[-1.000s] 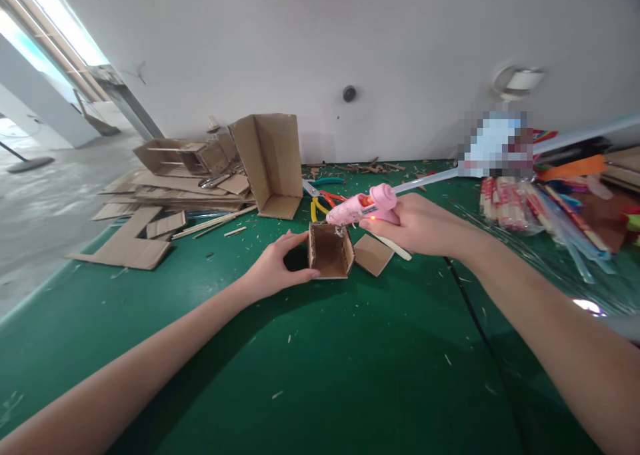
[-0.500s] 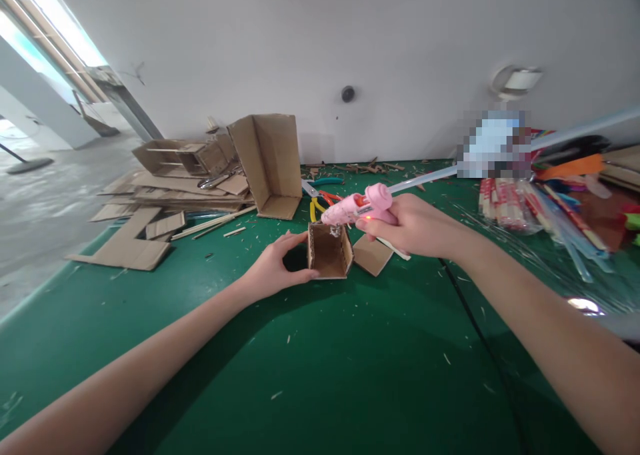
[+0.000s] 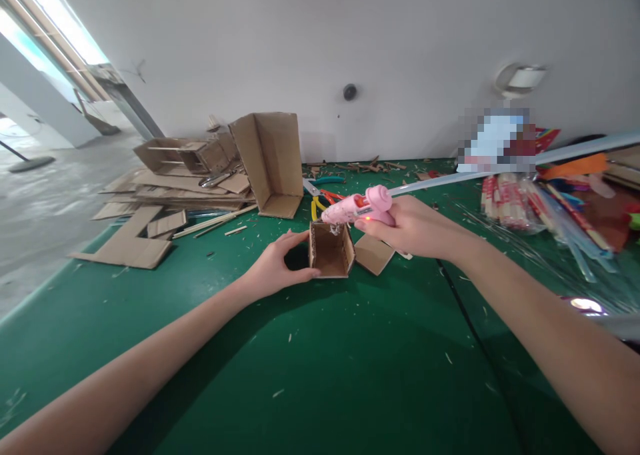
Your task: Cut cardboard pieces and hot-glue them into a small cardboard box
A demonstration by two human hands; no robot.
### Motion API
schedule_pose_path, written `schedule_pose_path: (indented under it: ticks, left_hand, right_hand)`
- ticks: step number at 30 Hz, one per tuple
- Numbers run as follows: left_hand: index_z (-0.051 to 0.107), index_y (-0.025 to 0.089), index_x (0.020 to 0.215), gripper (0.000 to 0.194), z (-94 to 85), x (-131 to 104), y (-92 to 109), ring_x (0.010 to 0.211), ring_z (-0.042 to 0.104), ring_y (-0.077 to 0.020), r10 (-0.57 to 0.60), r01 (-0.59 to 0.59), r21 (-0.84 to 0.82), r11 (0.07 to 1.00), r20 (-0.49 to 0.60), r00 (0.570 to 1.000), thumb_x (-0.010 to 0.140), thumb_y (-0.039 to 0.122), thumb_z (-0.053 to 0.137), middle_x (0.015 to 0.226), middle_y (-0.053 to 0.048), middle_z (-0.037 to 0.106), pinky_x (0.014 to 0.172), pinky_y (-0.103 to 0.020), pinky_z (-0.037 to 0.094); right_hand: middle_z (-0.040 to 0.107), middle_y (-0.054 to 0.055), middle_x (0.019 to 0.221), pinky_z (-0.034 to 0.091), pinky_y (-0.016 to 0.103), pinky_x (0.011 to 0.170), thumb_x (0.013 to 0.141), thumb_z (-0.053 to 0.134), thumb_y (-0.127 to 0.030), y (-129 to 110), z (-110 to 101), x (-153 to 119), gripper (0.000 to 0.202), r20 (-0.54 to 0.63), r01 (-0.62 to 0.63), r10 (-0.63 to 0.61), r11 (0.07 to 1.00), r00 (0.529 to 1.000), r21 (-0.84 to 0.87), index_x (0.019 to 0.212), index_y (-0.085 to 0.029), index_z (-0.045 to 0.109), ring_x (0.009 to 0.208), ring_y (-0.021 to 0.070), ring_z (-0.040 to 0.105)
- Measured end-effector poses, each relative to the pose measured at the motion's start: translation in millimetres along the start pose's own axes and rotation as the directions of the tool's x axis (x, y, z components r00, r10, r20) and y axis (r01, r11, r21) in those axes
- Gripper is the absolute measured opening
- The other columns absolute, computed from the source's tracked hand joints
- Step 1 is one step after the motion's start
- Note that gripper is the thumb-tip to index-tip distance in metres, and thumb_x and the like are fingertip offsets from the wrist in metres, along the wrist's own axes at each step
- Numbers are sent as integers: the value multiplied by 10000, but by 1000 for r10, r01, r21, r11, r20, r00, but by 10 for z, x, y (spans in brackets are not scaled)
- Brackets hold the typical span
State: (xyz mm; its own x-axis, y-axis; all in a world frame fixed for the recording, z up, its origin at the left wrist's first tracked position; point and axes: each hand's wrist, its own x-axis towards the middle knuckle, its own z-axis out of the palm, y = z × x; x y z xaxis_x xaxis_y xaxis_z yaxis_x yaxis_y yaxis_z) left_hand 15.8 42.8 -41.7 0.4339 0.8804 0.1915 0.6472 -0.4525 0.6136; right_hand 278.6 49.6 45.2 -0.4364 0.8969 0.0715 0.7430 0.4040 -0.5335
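Note:
A small open cardboard box stands on the green table. My left hand grips its left side between thumb and fingers. In my right hand is a pink glue gun with a long clear glue stick sticking out of its back. The gun's nozzle is at the box's upper left edge; whether it touches is too small to tell. A square cardboard piece lies just right of the box, partly over a pale strip.
Behind the box are scissors and a tall cardboard corner piece. Cardboard sheets and sticks pile up at the left. Packaged sticks lie at the right, and a black cable runs below my right arm.
The glue gun's back end and glue stick have tilted slightly, the stick now lying lower at its near part. The nozzle stays at the box's upper left edge. My left hand keeps its grip.

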Motion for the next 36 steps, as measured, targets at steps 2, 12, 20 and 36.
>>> schedule_pose_path:
  ticks: [2,12,20,36]
  left_hand:
    - [470,215,1355,794,6,-4,-18,1338,369,-354,-10,10,3,1000,1,1000,677,569,687,1375,-104,520,1116,-563,264]
    - [469,212,1348,764,6,1,-26,1325,403,-319,26,-26,-5,1000,-6,1000,696,548,682,1369,-95,528,1137,-532,241]
    - [485,227,1333,725,-3,-3,-34,1282,460,-316,44,-44,2,999,-5,999,706,534,678,1347,-86,552,1130,-530,260]
    - [491,218,1331,737,10,-7,-68,1276,460,-322,23,-23,3,1000,-5,1000,699,544,685,1344,-95,552,1086,-516,343]
  right_hand:
    - [381,-43,519,246,276,476,867,463,-514,19,-6,6,427,-12,0,0,1000,1000,-17,595,-206,345,487,103,358]
    - [313,-44,518,215,283,468,861,445,-563,52,-61,-9,475,14,-8,8,999,1000,-48,588,-209,284,467,103,309]
    - [324,-45,526,241,285,480,848,424,-619,106,-89,-9,494,15,-21,22,994,1000,-107,607,-212,283,481,107,328]
    - [376,-28,515,246,294,503,858,430,-599,118,-179,-28,495,-5,-38,38,991,999,-126,571,-204,349,494,117,373]
